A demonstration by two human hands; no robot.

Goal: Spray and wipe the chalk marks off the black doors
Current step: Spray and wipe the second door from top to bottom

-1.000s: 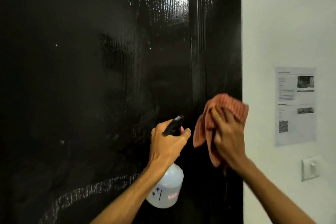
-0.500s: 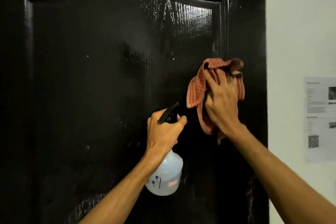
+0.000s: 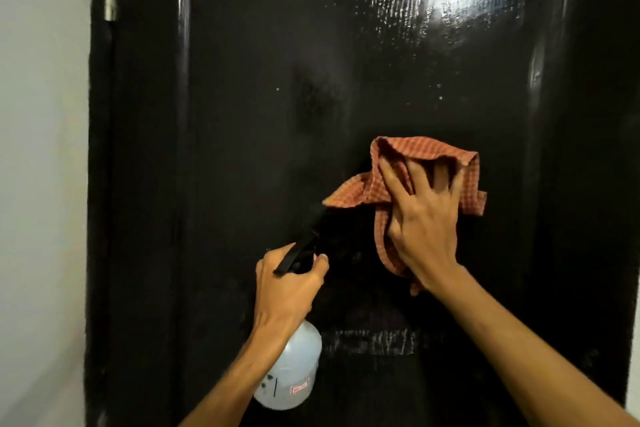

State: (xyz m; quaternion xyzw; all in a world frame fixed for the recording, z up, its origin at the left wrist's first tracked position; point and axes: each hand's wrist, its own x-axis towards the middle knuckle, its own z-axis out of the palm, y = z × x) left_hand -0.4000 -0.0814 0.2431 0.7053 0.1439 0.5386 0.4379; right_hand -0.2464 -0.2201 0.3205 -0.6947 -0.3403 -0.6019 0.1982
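Cloth point(image 3: 427, 152) under right hand point(image 3: 423, 220) on door point(image 3: 242, 114); left hand point(image 3: 287, 291) grips bottle point(image 3: 294, 374).

A single wide-angle camera, worn on the head, looks forward and slightly down at the black door point(image 3: 242, 149), near and almost square-on. The door fills most of the frame, with a wall strip point(image 3: 41, 184) at 9 o'clock. The left hand point(image 3: 287, 291) gripping the spray bottle point(image 3: 291, 371) enters from 6 o'clock. The right hand point(image 3: 422, 229), spread on the cloth point(image 3: 415, 156), enters from 4 o'clock.
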